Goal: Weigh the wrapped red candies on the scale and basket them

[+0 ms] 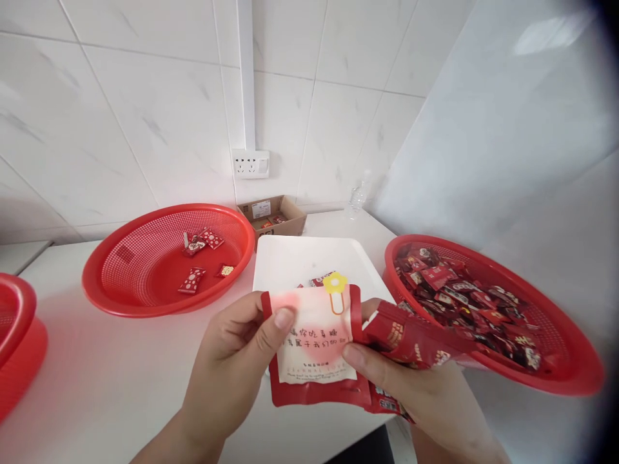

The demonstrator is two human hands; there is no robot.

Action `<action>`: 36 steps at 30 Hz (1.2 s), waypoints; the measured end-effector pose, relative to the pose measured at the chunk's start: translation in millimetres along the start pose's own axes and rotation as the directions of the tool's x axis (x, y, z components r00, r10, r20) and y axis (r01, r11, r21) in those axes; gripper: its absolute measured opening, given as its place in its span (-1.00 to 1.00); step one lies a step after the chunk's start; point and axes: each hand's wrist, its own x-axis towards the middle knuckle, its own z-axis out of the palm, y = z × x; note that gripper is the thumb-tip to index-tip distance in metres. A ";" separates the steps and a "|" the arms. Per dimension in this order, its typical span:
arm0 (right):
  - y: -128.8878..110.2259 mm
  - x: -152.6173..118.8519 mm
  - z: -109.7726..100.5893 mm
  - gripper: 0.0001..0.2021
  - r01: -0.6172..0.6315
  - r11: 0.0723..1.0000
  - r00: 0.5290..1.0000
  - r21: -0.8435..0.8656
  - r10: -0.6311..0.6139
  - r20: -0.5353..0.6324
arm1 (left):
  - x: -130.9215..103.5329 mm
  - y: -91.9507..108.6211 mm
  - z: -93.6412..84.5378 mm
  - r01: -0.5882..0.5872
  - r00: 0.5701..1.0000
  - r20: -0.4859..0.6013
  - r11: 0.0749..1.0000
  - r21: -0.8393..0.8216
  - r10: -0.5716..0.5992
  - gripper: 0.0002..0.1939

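In front of me is a small red pouch [316,393] with a cream-coloured printed front and a yellow flower-shaped paper clip [334,285] at its top. My left hand [232,361] pinches its left edge, thumb on the front. My right hand [420,393] has its thumb on the right edge and also holds red-wrapped sweets [406,332], which stick out to the right. Whether anything is inside the pouch I cannot tell. Behind it stands a white tray [271,258] with a few wrapped sweets, partly hidden by the pouch.
A red basket [159,303] with several wrapped sweets stands at the left, another red basket [575,367] full of sweets at the right. Part of a third [19,316] shows at the left edge. A cardboard box [290,225] and clear bottle [358,196] are near the wall.
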 end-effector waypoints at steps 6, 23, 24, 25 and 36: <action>-0.1 0.3 4.8 -0.82 -0.110 0.988 0.993 0.106 0.113 -0.020 | 2.9 2.8 2.2 0.128 0.992 0.018 0.979 -0.160 -0.127 -0.78; 80.2 108.2 -41.8 -0.64 -0.137 0.933 0.903 -0.334 -0.021 -0.429 | 23.6 -3.1 -4.0 -0.170 0.953 -0.263 0.984 -0.053 0.150 -0.72; 80.8 108.7 -42.9 -0.61 -0.135 0.933 0.901 -0.335 -0.026 -0.433 | 24.0 -4.0 -4.4 -0.170 0.953 -0.262 0.984 -0.045 0.153 -0.73; 79.3 106.9 -42.8 -0.57 -0.132 0.934 0.900 -0.333 -0.028 -0.435 | 24.4 -5.1 -5.0 -0.169 0.953 -0.260 0.985 -0.035 0.154 -0.73; 43.5 31.2 5.9 -0.48 -0.077 0.979 0.964 -0.187 0.121 0.237 | 21.6 -25.3 1.1 -0.172 0.977 0.205 0.801 0.573 0.063 -0.71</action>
